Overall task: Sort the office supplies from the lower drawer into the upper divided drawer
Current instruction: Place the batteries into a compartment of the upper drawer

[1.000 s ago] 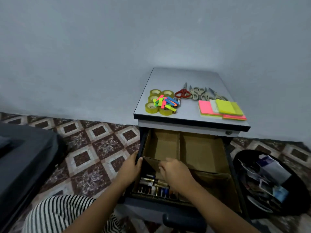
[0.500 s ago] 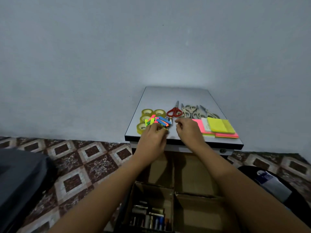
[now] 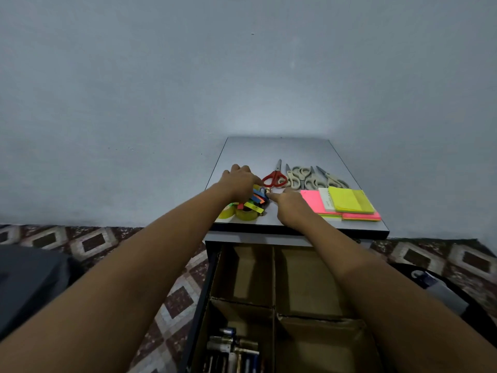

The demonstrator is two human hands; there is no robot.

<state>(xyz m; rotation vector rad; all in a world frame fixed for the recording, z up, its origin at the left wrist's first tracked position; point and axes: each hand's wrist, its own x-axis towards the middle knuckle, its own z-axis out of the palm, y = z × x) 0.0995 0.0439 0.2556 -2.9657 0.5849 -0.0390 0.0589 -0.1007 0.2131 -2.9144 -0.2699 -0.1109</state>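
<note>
Nearest you, the upper divided drawer (image 3: 273, 275) stands open with batteries (image 3: 231, 348) in its near-left compartment only and bare cardboard in the other three, so I judge the sorting barely begun. Beyond it on the desk (image 3: 279, 152), tape rolls (image 3: 246, 215) sit at the near-left corner, sticky-note pads (image 3: 349, 201) at the near-right and scissors (image 3: 301, 177) behind, all still to go in. Your left grip (image 3: 238, 181) curls over the coloured flags (image 3: 256, 199), and your right grip (image 3: 291, 208) reaches a forefinger to a small cylinder (image 3: 267, 191); whether either actually holds anything I cannot tell.

Left hand (image 3: 239, 181) over coloured tabs (image 3: 256, 201), right hand (image 3: 291, 208) beside them, scissors (image 3: 274, 176) behind, cabinet top (image 3: 279, 149)
</note>
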